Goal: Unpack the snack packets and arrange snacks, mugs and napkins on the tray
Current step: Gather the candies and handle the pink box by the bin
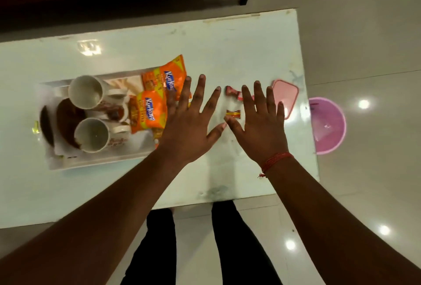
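Both hands hover palm-down over the pale counter (227,45), each grip spread wide and holding nothing: the left hand (189,123) overlaps the near edge of the orange snack packets (157,93), while the right hand (259,125) partly covers small red sweet wrappers (232,91) beside a pink lid (288,93). The packets lie at the right end of the white tray (95,164), which also carries two upright mugs (85,92) and brown plates (68,120); a pink bucket (328,125) stands on the floor past the counter's end.

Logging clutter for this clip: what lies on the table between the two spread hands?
In the head view, two small wrapped candies lie between the left hand and right hand.
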The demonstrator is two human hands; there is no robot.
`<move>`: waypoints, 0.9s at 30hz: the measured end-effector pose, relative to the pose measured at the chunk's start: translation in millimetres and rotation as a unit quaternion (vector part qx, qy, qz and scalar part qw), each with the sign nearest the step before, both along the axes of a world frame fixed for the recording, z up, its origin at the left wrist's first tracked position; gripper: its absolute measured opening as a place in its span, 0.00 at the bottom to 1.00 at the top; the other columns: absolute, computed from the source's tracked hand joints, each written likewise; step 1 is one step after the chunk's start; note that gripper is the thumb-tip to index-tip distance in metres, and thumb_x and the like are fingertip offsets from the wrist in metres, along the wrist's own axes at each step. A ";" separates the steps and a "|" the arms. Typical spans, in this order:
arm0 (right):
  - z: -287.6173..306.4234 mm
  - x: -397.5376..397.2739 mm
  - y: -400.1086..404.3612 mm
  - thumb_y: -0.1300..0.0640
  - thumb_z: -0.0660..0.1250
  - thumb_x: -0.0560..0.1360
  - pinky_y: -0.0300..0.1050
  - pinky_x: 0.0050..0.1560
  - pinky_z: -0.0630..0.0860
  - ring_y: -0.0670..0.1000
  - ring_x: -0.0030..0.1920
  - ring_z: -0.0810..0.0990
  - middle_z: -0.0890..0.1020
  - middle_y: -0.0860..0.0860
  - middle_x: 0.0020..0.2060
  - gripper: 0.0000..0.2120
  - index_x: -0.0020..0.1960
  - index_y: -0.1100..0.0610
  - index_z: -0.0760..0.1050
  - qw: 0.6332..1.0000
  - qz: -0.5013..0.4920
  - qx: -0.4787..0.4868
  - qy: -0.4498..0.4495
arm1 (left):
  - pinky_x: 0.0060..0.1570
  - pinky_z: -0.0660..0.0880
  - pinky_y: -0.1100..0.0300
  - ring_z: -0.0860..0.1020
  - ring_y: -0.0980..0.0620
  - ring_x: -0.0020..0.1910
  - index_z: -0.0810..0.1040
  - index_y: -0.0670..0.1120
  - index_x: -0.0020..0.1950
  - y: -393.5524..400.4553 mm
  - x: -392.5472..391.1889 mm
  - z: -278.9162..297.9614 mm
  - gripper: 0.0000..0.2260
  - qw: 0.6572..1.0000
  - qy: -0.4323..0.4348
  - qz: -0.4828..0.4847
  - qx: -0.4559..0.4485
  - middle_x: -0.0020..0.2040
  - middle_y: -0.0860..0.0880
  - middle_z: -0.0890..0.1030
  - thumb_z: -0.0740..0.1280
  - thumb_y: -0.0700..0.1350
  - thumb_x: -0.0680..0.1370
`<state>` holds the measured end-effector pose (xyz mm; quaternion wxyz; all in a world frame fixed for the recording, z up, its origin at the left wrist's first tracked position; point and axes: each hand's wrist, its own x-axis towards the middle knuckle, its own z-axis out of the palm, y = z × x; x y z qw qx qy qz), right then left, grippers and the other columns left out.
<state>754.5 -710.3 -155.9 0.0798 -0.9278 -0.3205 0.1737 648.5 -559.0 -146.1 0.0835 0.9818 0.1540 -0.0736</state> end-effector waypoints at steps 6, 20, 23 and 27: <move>-19.2 40.9 -21.9 0.40 0.58 0.78 0.67 0.74 0.56 0.63 0.78 0.53 0.57 0.58 0.79 0.32 0.77 0.54 0.59 0.999 0.017 -0.031 -0.020 | 0.74 0.49 0.33 0.47 0.37 0.79 0.58 0.50 0.79 -24.3 38.0 -25.1 0.32 0.995 0.086 -0.018 0.051 0.81 0.43 0.53 0.60 0.61 0.78; -65.2 74.4 14.6 0.57 0.66 0.73 0.68 0.67 0.63 0.63 0.53 0.76 0.80 0.55 0.44 0.05 0.47 0.57 0.79 0.990 0.090 -0.058 -0.091 | 0.74 0.52 0.36 0.76 0.43 0.62 0.75 0.47 0.65 -29.8 75.9 -72.8 0.17 0.987 0.110 -0.082 0.082 0.63 0.45 0.78 0.67 0.51 0.78; -60.3 73.2 9.4 0.55 0.67 0.73 0.67 0.66 0.65 0.63 0.53 0.77 0.80 0.55 0.44 0.06 0.47 0.57 0.78 0.992 0.080 -0.036 -0.093 | 0.75 0.53 0.38 0.76 0.43 0.61 0.77 0.46 0.61 -27.6 75.2 -68.9 0.16 0.991 0.090 -0.068 0.068 0.60 0.44 0.79 0.65 0.53 0.79; -36.3 62.9 -12.0 0.51 0.67 0.74 0.63 0.64 0.69 0.61 0.52 0.77 0.80 0.55 0.46 0.10 0.49 0.57 0.78 0.994 0.040 0.013 -0.097 | 0.74 0.59 0.41 0.78 0.44 0.56 0.79 0.45 0.57 -39.2 61.2 -48.1 0.16 0.999 0.032 -0.029 0.029 0.54 0.43 0.81 0.65 0.55 0.78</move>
